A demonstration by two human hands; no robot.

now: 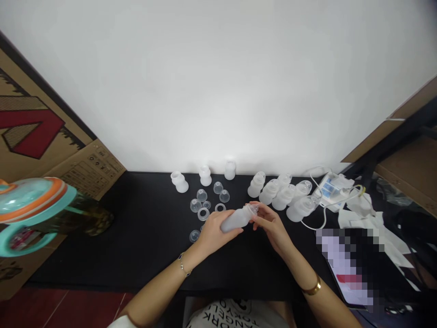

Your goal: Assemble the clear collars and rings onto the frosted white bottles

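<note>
Baby bottle tilted in both hands above the middle of the black desk
The left hand is wrapped around its body, the right hand's fingers closed at the collar and clear top; three uncapped bottles stand along the desk's back edge, clear domes and white rings lie in front of them, and capped bottles cluster toward the back right corner

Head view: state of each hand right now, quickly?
Left hand: closed around a white bottle.
Right hand: fingers curled at the bottle's top; how firmly they grip cannot be told.
</note>
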